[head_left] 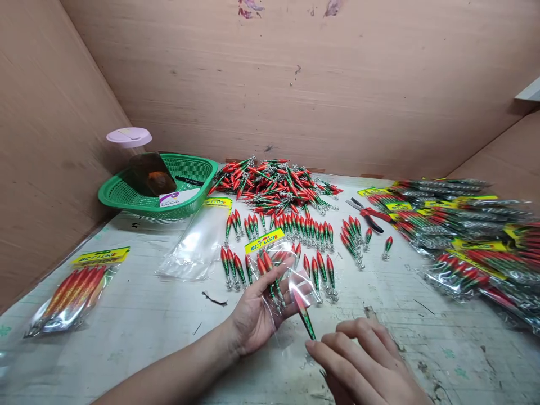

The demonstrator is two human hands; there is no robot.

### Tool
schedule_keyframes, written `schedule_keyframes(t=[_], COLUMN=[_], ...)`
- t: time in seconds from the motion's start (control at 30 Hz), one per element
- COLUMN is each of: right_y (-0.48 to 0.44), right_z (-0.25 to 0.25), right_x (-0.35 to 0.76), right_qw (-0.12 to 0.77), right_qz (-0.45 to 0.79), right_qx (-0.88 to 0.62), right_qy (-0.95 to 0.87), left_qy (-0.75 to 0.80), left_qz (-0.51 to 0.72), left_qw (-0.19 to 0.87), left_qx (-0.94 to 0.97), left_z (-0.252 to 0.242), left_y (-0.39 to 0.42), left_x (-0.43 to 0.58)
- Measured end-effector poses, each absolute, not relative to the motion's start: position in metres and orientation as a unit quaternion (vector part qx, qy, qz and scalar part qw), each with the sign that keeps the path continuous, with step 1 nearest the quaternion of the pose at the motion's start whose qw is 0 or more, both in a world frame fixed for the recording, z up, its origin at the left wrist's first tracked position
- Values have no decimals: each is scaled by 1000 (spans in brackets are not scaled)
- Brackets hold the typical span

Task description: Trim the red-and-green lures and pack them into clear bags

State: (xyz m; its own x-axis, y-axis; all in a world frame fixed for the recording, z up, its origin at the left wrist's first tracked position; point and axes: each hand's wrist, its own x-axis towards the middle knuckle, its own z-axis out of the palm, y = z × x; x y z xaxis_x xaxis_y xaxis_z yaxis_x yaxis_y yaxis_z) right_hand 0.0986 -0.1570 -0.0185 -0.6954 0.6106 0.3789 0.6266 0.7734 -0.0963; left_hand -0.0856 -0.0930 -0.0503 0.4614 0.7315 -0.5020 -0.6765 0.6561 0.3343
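Note:
My left hand (257,315) holds a clear plastic bag (274,264) with a yellow header card, palm up, fingers curled round its lower part; a few red-and-green squid lures lie inside it. My right hand (358,360) pinches one red-and-green lure (304,315) by its tail end, its tip at the bag's opening. Rows of loose lures (295,228) lie on the table just beyond the hands, and a big heap of lures (274,183) lies behind them.
A green basket (126,197) with a pink-lidded jar stands at the back left. Empty clear bags (198,242) lie beside it, one filled pack (76,292) at the left. Red-handled pliers (369,215) and a stack of filled packs (472,236) are on the right. Cardboard walls surround the table.

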Motion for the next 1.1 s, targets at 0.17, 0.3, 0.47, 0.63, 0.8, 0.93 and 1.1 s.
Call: schedule_keyframes(t=[0.17,0.3,0.47,0.63,0.8,0.93,1.1], right_y=[-153,-155,-155,-150,-146,-142,-123], right_z=[-35,-39,-41,-42,-41,-33,-37], right_x=[90,79,78,72,58,76,135], right_qw=[243,301,312,335,367,390,351], right_qz=[-84,-59,-74,-83,-87,-5,102], right_qx=[-403,-451,-438,-449,-491,-486,-565], right_qy=[-878,-838,-840,-824,-785,-782,-740], left_qy=[301,267,272,270,275,292,320], left_qz=[416,409,414,386,406,409,414], left_qw=[858,872,868,881,871,864,852], left_qx=[26,31,30,33,29,28,32], left_z=[-54,-58,-55,-57,-59,-55,-49], left_y=[-95,-95,-95,-98,-98,-97,-94], left_x=[-84,-84,-83,-83,-82,-83,-86])
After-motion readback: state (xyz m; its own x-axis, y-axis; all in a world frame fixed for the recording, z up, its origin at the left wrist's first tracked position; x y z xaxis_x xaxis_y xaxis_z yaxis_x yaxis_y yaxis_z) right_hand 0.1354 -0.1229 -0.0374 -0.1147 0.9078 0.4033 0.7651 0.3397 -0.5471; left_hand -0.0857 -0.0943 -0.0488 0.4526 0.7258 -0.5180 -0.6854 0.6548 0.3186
